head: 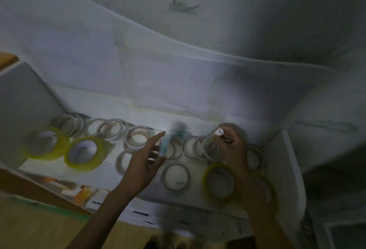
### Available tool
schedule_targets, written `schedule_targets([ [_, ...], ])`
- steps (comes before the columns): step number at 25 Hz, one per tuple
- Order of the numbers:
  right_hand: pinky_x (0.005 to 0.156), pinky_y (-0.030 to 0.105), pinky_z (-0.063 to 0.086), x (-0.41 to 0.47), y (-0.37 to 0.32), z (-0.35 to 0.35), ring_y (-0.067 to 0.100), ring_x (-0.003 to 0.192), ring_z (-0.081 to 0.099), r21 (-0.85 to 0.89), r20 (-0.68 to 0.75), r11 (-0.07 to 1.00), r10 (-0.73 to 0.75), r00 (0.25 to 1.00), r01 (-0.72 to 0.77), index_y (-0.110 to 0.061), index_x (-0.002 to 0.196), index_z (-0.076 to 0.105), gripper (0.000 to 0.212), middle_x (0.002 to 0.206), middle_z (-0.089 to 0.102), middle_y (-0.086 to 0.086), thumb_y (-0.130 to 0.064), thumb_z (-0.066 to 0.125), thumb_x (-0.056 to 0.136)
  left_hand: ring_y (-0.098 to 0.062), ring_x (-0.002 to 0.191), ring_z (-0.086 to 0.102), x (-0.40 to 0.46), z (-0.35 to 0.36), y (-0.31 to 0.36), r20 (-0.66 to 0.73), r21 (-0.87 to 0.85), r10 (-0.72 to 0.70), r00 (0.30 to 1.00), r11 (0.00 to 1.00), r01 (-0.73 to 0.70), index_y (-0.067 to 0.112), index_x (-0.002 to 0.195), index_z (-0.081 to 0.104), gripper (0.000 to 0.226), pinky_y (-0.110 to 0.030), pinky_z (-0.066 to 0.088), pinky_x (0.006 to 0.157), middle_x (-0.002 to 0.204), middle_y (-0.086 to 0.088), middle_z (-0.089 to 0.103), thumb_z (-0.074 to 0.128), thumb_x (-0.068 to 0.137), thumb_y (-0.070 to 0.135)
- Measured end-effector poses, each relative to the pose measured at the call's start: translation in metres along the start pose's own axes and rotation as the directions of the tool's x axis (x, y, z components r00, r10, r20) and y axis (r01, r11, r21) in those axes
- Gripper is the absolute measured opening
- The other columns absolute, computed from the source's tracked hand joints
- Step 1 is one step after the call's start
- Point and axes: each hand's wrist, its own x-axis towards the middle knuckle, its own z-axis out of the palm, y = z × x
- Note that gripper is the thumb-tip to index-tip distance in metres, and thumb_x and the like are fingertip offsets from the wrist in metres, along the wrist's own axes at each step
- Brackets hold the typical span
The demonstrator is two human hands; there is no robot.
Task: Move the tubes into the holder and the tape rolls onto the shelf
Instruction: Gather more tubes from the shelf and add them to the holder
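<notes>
A white shelf (pixel 277 145) holds several tape rolls. Two wide yellow rolls (pixel 83 152) lie at the left, and thin white rolls (pixel 138 137) run along the back. My left hand (pixel 144 161) reaches over the shelf's middle, fingers extended, with a blurred pale-blue tube (pixel 165 144) lying across them. Over the right part of the shelf my right hand (pixel 232 147) pinches a thin white tape roll (pixel 208 145) that stands tilted on edge. A further white roll (pixel 176 176) and a yellow roll (pixel 219 183) lie flat near the front edge.
The scene is dim and blurred. White walls (pixel 178 31) rise behind and right of the shelf. A white side panel (pixel 21 110) closes the shelf's left end. Below the shelf front lie papers and orange items (pixel 83 191) on a wooden surface (pixel 39 229).
</notes>
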Motion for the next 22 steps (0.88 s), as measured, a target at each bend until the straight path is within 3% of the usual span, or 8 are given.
schedule_targets([
  [5,0.062,0.022,0.049,-0.029,-0.044,0.023,0.008,0.069,0.062,0.020,0.046,0.989,-0.145,0.988,0.144,-0.015,0.090,0.062,0.014,0.076,0.066,-0.004,-0.016,0.075,0.083,-0.007,0.081,0.069,-0.016,-0.029,-0.005,-0.053,0.024,0.004,0.999,1.000,-0.002,0.036,0.142,0.042,0.064,-0.031,0.059,0.066,0.100,0.003,0.066,0.069,0.089,0.011],
  [9,0.051,0.025,0.049,-0.047,-0.058,0.065,0.015,0.053,0.059,0.192,0.178,0.981,-0.012,0.984,-0.023,-0.009,0.083,0.052,0.017,0.064,0.061,0.005,0.001,0.065,0.086,-0.009,0.082,0.070,-0.036,-0.067,-0.013,-0.117,-0.004,-0.019,0.993,1.000,0.019,0.045,0.139,0.041,0.060,-0.035,0.059,0.065,0.101,0.003,0.067,0.065,0.086,0.029],
  [12,0.055,0.025,0.051,-0.062,-0.066,0.104,0.015,0.056,0.062,0.258,0.267,0.955,0.074,0.961,-0.145,-0.011,0.079,0.050,0.024,0.068,0.062,0.008,0.007,0.062,0.086,-0.010,0.080,0.070,-0.056,-0.104,-0.023,-0.159,0.007,-0.028,0.987,1.000,0.030,0.040,0.141,0.041,0.062,-0.041,0.059,0.065,0.100,0.002,0.067,0.068,0.088,0.024],
  [15,0.063,0.024,0.054,-0.095,-0.081,0.154,0.019,0.066,0.064,0.340,0.395,0.907,0.103,0.913,-0.250,-0.005,0.101,0.056,0.024,0.085,0.063,0.016,0.012,0.060,0.085,-0.008,0.081,0.070,-0.084,-0.155,-0.036,-0.204,0.048,-0.019,0.979,0.998,0.029,0.039,0.141,0.041,0.062,-0.040,0.059,0.064,0.102,0.006,0.066,0.067,0.090,0.015],
  [18,0.070,0.026,0.056,-0.139,-0.103,0.210,0.030,0.085,0.066,0.363,0.488,0.868,0.133,0.863,-0.339,-0.007,0.121,0.058,0.048,0.097,0.066,0.018,0.004,0.072,0.076,-0.005,0.083,0.069,-0.115,-0.213,-0.050,-0.225,0.044,-0.033,0.974,0.998,0.044,0.038,0.140,0.041,0.059,-0.034,0.059,0.065,0.102,0.009,0.067,0.066,0.091,0.017],
  [20,0.080,0.032,0.057,-0.171,-0.124,0.253,0.032,0.096,0.066,0.334,0.528,0.867,0.152,0.835,-0.369,-0.010,0.117,0.063,0.052,0.100,0.068,0.014,-0.010,0.076,0.068,-0.003,0.085,0.068,-0.140,-0.259,-0.061,-0.251,0.068,-0.007,0.968,0.997,0.025,0.033,0.140,0.042,0.058,-0.027,0.058,0.068,0.101,0.009,0.068,0.067,0.091,0.015],
  [22,0.090,0.044,0.053,-0.201,-0.144,0.294,0.035,0.100,0.067,0.345,0.560,0.859,0.135,0.817,-0.378,-0.007,0.109,0.067,0.035,0.100,0.070,0.016,-0.011,0.073,0.074,-0.002,0.088,0.068,-0.162,-0.301,-0.072,-0.291,0.078,0.028,0.956,0.997,-0.005,0.031,0.139,0.044,0.057,-0.022,0.057,0.073,0.101,0.009,0.070,0.068,0.090,0.016],
])
